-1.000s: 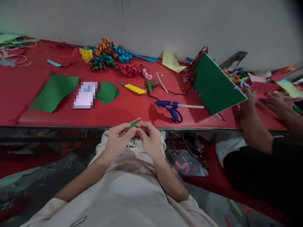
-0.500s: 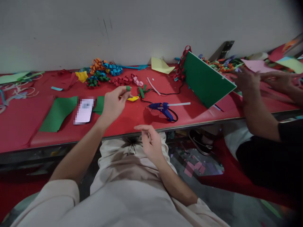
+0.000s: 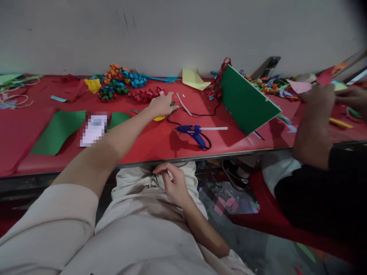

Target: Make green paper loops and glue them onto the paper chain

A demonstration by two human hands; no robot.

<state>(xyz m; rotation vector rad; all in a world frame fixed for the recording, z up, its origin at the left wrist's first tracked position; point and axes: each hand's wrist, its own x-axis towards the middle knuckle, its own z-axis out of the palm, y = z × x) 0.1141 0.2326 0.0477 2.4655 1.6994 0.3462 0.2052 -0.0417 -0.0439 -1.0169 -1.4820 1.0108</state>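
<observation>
My left hand point(image 3: 163, 105) reaches over the red table, fingers apart, at some small green paper strips point(image 3: 172, 103) that it partly covers. Whether it touches them I cannot tell. Just below it lies a yellow piece point(image 3: 159, 118), partly hidden by the hand. My right hand point(image 3: 173, 182) hovers over my lap below the table edge, loosely bent, with thumb and forefinger apart and nothing visible in it. To the right of my left hand, a blue glue gun point(image 3: 192, 132) rests on the table with a white glue stick point(image 3: 216, 128) protruding from its back.
A large green board point(image 3: 246, 99) leans at right. Curled paper garlands point(image 3: 123, 82) lie by the wall. At left are green paper point(image 3: 59, 130) and a phone point(image 3: 94, 130). A co-worker's hands point(image 3: 319, 99) work at far right. A black cord point(image 3: 208, 114) runs behind the glue gun.
My left hand has moved forward and right, from beside the yellow piece to the green strips; the green bit on its fingertips no longer shows. My right hand has lowered slightly toward my lap.
</observation>
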